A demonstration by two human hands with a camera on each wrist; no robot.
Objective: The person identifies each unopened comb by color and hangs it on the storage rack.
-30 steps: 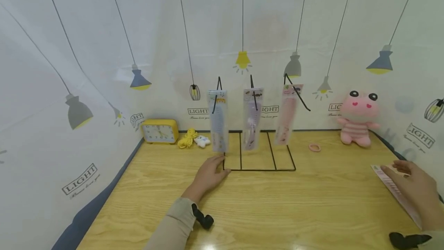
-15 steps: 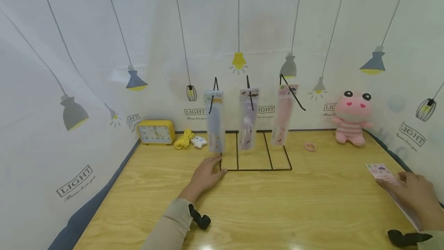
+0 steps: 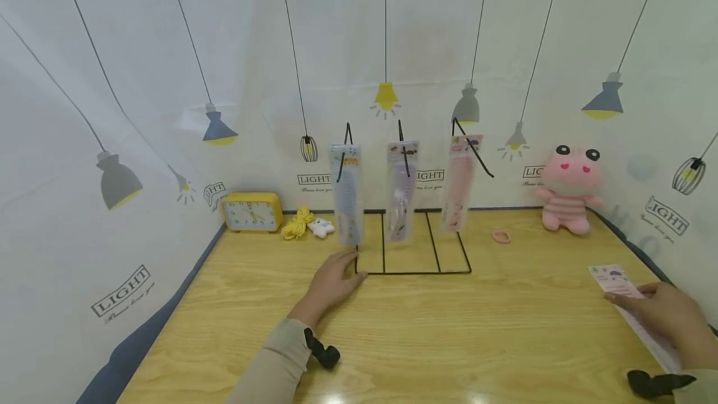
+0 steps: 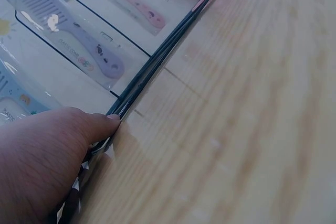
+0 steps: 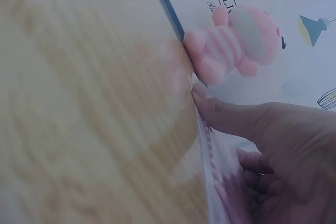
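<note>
My left hand (image 3: pixel 333 279) grips the front left corner of a black wire display rack (image 3: pixel 415 274), thumb on the base wire (image 4: pixel 137 85). Three bagged plastic combs hang from its hooks: a blue comb (image 3: pixel 348 195) at left, a purple comb (image 3: pixel 402 192) in the middle and a pink comb (image 3: pixel 460 182) at right. Over at the table's right side, my right hand (image 3: pixel 667 317) holds another bagged pink comb (image 3: pixel 610 278) between thumb and fingers. Its printed header points away from me, and the hand covers part of the bag.
A yellow clock (image 3: pixel 252 212), a yellow cord bundle (image 3: pixel 297 224) and a small white star-shaped piece (image 3: pixel 321 227) sit at the back left. Right of the rack lie a pink ring (image 3: pixel 501 236) and a pink plush toy (image 3: pixel 571 192). A printed cloth backdrop surrounds the wooden table (image 3: pixel 392 341).
The right hand's hold on the bagged pink comb has shifted, and more of its printed header shows now. My left hand has kept its place on the rack. The head view has turned slightly.
</note>
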